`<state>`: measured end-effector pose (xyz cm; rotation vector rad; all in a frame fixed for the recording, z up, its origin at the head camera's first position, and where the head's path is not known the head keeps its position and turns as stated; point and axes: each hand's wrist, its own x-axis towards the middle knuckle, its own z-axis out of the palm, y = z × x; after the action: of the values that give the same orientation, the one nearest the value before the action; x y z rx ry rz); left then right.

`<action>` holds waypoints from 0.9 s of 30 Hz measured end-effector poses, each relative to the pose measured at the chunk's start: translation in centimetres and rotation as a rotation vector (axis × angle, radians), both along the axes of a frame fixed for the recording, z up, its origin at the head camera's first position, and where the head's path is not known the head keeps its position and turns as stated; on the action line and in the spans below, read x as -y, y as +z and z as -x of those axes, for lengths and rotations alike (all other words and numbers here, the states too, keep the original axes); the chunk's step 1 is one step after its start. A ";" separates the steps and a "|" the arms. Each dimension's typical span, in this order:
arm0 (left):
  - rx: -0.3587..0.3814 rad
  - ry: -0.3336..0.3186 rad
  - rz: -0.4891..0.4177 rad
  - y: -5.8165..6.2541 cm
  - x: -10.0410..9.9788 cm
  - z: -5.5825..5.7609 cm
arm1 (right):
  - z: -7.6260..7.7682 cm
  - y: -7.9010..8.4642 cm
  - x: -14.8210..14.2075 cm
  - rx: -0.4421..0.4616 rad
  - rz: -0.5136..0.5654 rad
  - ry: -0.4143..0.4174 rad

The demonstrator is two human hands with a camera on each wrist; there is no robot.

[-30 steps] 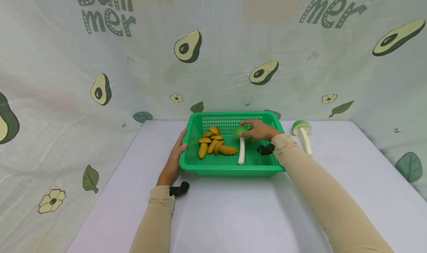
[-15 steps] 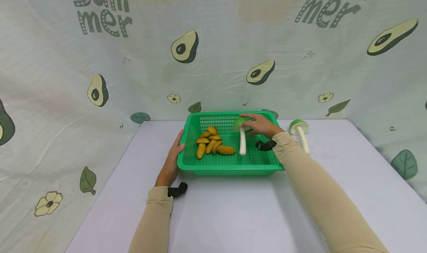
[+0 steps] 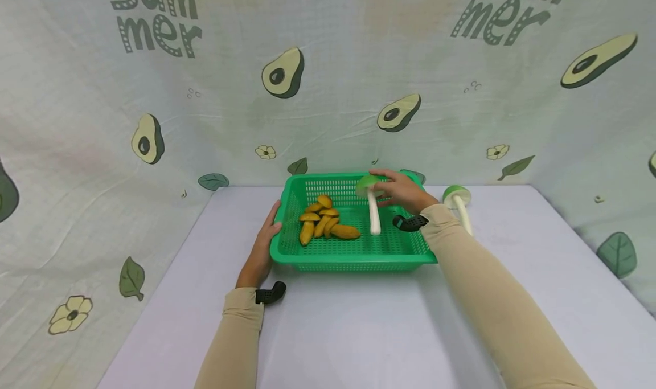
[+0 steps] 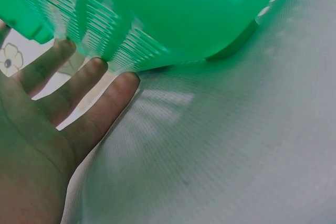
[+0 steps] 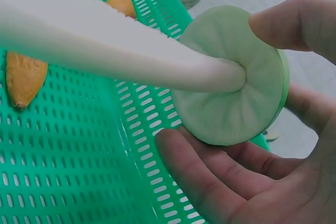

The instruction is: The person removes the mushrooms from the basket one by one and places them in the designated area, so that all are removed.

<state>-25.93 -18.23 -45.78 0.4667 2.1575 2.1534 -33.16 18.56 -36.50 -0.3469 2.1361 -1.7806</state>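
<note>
My right hand (image 3: 402,192) grips a toy mushroom (image 3: 374,211) by its green cap, over the right half of a green plastic basket (image 3: 353,258). Its long white stem hangs down toward the basket floor. In the right wrist view, thumb and fingers go round the pale cap (image 5: 228,111), and the stem crosses toward the left. At the basket's left side, my left hand (image 3: 261,252) rests with straight fingers; in the left wrist view its fingertips (image 4: 126,82) touch the slotted wall. Several brown-yellow mushrooms (image 3: 328,221) lie in the basket's left half.
A second green-capped mushroom (image 3: 456,198) lies on the white table (image 3: 353,332), right of the basket and partly behind the right sleeve. A printed cloth (image 3: 328,110) hangs right behind the table.
My right hand has raised the green-capped mushroom a little, so its stem end sits higher over the basket floor. The left hand stays at the basket's side, and the head view shifts slightly.
</note>
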 end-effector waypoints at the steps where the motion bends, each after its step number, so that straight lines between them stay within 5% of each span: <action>1: 0.001 -0.004 -0.004 -0.1 0.0 0.0 | 0.0 0.0 0.0 0.005 0.003 -0.001; 27: 0.012 0.006 -0.009 -0.2 0.1 0.2 | -0.5 0.6 -0.6 0.092 0.073 0.002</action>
<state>-26.11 -18.32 -45.93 0.4467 2.1468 2.1642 -32.70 19.16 -35.86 -0.2792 2.0115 -1.8405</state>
